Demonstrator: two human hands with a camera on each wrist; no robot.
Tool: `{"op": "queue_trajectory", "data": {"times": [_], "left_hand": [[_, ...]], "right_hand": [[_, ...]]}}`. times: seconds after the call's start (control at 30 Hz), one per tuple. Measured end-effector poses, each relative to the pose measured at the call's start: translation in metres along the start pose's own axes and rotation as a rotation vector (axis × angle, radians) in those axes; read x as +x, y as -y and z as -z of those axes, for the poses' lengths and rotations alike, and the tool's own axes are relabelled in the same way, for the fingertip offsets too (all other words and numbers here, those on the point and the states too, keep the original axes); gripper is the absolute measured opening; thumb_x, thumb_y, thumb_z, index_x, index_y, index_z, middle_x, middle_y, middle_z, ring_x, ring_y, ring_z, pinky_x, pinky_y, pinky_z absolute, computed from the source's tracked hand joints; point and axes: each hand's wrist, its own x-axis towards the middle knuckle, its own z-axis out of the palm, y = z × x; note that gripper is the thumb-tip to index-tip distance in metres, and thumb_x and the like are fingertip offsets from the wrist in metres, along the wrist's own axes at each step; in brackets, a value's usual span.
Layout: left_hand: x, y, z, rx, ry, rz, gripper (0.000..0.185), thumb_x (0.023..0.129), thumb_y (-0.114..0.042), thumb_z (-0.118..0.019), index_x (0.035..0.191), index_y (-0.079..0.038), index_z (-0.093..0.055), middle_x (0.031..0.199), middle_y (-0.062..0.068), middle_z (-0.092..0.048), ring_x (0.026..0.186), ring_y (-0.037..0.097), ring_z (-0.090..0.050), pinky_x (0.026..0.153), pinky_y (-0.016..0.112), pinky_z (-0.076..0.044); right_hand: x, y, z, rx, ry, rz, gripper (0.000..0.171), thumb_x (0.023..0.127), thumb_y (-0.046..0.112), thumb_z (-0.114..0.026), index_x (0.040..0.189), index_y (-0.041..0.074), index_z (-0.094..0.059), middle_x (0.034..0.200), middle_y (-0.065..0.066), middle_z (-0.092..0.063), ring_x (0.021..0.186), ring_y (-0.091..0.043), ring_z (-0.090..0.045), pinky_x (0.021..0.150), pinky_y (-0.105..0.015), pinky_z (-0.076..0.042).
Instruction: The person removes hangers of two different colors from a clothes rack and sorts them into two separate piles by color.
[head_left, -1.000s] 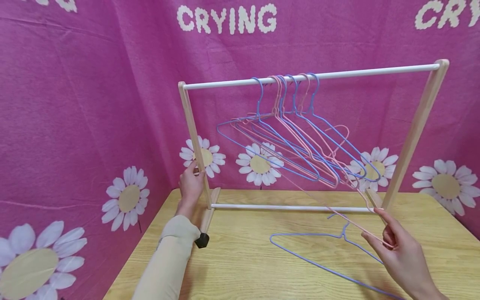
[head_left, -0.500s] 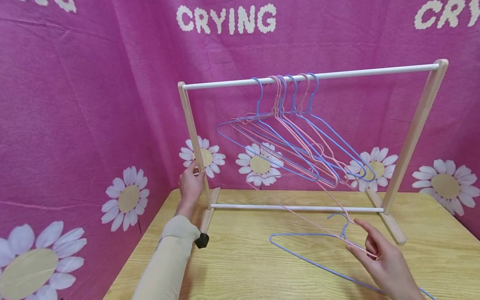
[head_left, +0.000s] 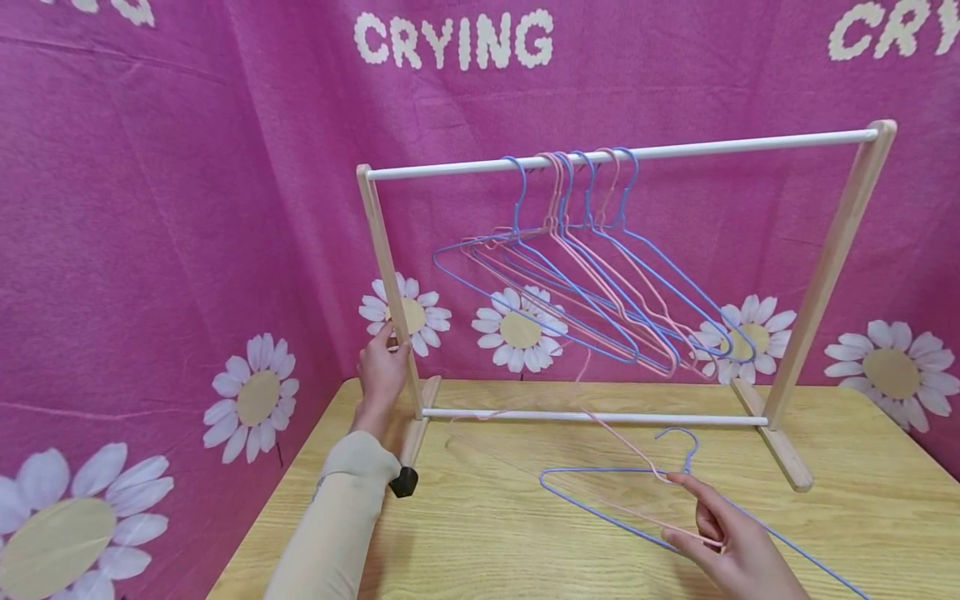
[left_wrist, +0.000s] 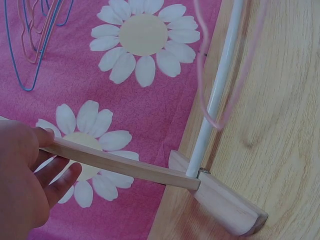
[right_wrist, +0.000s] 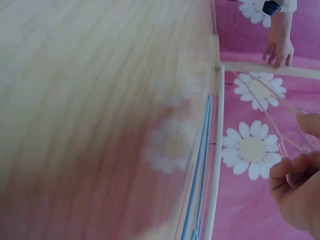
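Note:
My left hand [head_left: 382, 371] grips the left wooden post [head_left: 384, 258] of a small clothes rack, thumb and fingers at the post in the left wrist view. My right hand [head_left: 738, 542] pinches one end of a pink wire hanger [head_left: 618, 436], low over the table in front of the rack. The hanger's far part is blurred; its other end [left_wrist: 202, 85] crosses the lower rail in the left wrist view. Beneath it, a blue hanger [head_left: 592, 470] lies on the table, partly hidden by my right hand. Several blue and pink hangers [head_left: 519, 200] hang from the white top rail [head_left: 750, 145].
The rack's right post [head_left: 828, 275] stands on a wooden foot [head_left: 787, 462]. A white lower rail [head_left: 525, 414] runs just over the wooden table [head_left: 465, 517]. Pink cloth [head_left: 187, 208] with daisies covers the walls close behind and at the left.
My right hand has moved left and toward me, bringing the pink hanger down from beside the hanging ones. The blue hanger on the table and my left hand stay where they were.

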Motion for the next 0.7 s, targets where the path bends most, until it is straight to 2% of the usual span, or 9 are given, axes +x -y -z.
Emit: {"op": "queue_trajectory", "data": {"times": [0.13,0.37,0.63,0.7], "left_hand": [[0.000,-0.001,0.001,0.004,-0.002,-0.001,0.040,0.096,-0.014,-0.063,0.136,-0.017,-0.060,0.115,0.019,-0.072,0.103,0.035,-0.071,0.097,0.054,-0.048],[0.000,-0.001,0.001,0.001,-0.005,-0.003,0.041,0.096,-0.013,-0.063,0.136,-0.017,-0.059,0.115,0.019,-0.072,0.105,0.035,-0.070,0.097,0.054,-0.047],[-0.001,-0.001,0.001,0.003,-0.003,-0.003,0.042,0.095,-0.013,-0.064,0.137,-0.017,-0.059,0.114,0.019,-0.072,0.104,0.035,-0.070,0.097,0.054,-0.048],[-0.001,-0.001,0.001,0.005,-0.004,-0.005,0.041,0.095,-0.013,-0.064,0.135,-0.016,-0.060,0.114,0.018,-0.073,0.104,0.036,-0.070,0.096,0.054,-0.048]], "right_hand": [[-0.003,0.001,-0.004,0.038,0.035,0.019,0.067,0.071,-0.004,-0.082,0.132,0.010,-0.059,0.065,0.004,-0.028,0.058,0.009,-0.024,0.047,-0.018,-0.026],[-0.009,0.005,-0.009,0.100,0.118,0.002,0.061,0.075,-0.001,-0.080,0.131,0.012,-0.058,0.065,0.003,-0.028,0.059,0.010,-0.026,0.047,-0.017,-0.027],[-0.019,0.010,-0.021,0.245,0.230,-0.097,0.055,0.083,0.002,-0.075,0.132,0.015,-0.056,0.066,-0.001,-0.023,0.057,0.010,-0.025,0.044,-0.019,-0.028],[-0.021,0.009,-0.025,0.269,0.244,-0.073,0.054,0.082,0.000,-0.075,0.131,0.012,-0.056,0.065,-0.002,-0.022,0.057,0.010,-0.024,0.044,-0.018,-0.027]]}}
